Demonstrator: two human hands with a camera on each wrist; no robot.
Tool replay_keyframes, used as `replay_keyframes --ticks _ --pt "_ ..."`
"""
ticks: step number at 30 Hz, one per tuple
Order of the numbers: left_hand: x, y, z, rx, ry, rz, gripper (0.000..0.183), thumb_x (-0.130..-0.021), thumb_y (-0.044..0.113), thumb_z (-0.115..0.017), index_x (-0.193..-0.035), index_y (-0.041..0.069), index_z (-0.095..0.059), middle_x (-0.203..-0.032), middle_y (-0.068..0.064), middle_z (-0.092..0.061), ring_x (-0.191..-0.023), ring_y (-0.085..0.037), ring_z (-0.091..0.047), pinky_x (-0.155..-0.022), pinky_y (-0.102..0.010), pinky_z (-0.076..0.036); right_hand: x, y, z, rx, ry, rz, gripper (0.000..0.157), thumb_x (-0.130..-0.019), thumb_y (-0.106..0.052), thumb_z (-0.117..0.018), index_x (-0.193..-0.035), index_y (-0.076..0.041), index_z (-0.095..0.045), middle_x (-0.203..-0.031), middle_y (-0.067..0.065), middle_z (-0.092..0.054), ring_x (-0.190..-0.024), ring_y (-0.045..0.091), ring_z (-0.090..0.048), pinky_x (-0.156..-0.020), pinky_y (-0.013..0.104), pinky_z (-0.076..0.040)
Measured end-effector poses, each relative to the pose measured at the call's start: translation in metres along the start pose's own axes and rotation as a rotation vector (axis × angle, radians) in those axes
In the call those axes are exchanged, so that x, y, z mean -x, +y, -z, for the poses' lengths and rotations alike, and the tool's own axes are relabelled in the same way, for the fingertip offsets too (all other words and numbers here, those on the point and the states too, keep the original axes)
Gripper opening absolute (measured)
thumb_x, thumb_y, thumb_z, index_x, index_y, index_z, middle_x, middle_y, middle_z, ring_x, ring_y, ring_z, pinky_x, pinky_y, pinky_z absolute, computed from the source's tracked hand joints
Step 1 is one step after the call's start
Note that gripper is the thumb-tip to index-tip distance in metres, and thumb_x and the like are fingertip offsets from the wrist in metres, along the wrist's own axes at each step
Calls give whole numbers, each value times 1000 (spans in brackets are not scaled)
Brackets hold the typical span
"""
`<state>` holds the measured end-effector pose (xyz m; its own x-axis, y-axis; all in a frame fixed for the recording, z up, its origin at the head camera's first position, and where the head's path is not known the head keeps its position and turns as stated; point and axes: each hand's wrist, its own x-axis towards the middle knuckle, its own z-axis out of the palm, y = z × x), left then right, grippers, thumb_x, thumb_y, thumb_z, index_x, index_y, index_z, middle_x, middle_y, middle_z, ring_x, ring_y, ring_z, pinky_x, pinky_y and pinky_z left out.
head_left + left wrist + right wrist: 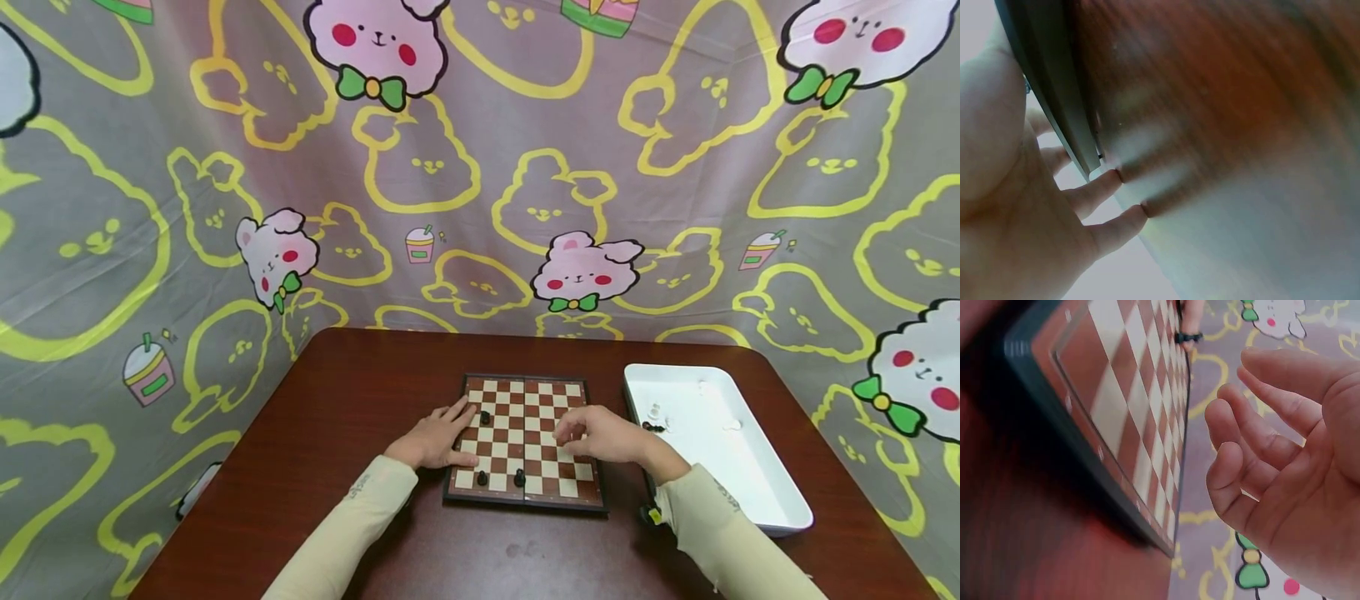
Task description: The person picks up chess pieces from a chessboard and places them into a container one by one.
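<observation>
A folding chessboard (pixel 536 417) with brown and cream squares lies on the table. On its left half stand a few dark chess pieces: one knight-like piece (pixel 520 477) near the front edge, another piece (pixel 482 478) at the front left corner, and a third piece (pixel 485 417) farther back. My left hand (pixel 435 439) rests along the board's left edge with its fingers spread; in the left wrist view some fingertips touch the tabletop beside the dark rim. Above the board's right side is my right hand (pixel 603 433), its fingers loosely bent and nothing between them in the right wrist view.
To the right stands a white tray (pixel 750 467) holding some white pieces (pixel 655 411) and a dark piece (pixel 652 427) by its left wall. A small black and yellow object (pixel 652 515) is partly hidden by the right sleeve. A patterned cloth (pixel 480 167) hangs around the table.
</observation>
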<state>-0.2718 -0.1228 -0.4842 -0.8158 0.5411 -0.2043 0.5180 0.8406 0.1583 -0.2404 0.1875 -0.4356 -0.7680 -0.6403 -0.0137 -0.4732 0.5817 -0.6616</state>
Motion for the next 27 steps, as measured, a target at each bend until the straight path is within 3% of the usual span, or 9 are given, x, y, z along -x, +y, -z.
replay_keyframes --ticks 11,19,27 --pt "-2 -1 -1 7 -4 3 92 -72 71 -41 -143 20 -11 -147 -3 0 -127 -32 -18 -92 -51 -29 -14 -11 -22 -60 -77 52 19 -80 -9 -63 -98 -7 -63 -92 2 -59 -78 12 -55 -63 26 -46" --pt "-2 0 1 5 -13 10 93 -71 72 -40 -143 21 -10 -147 -2 1 -128 -32 -18 -92 -51 -29 -23 -15 -36 -60 -113 100 19 -79 -10 -65 -97 -9 -63 -88 -1 -60 -74 8 -55 -64 25 -46" --pt "-2 0 1 10 -13 9 94 -71 72 -40 -143 20 -11 -147 -3 0 -127 -32 -19 -91 -51 -30 -29 -18 -47 -30 -140 119 19 -79 -9 -65 -97 -15 -64 -91 -5 -59 -81 11 -55 -68 23 -45"
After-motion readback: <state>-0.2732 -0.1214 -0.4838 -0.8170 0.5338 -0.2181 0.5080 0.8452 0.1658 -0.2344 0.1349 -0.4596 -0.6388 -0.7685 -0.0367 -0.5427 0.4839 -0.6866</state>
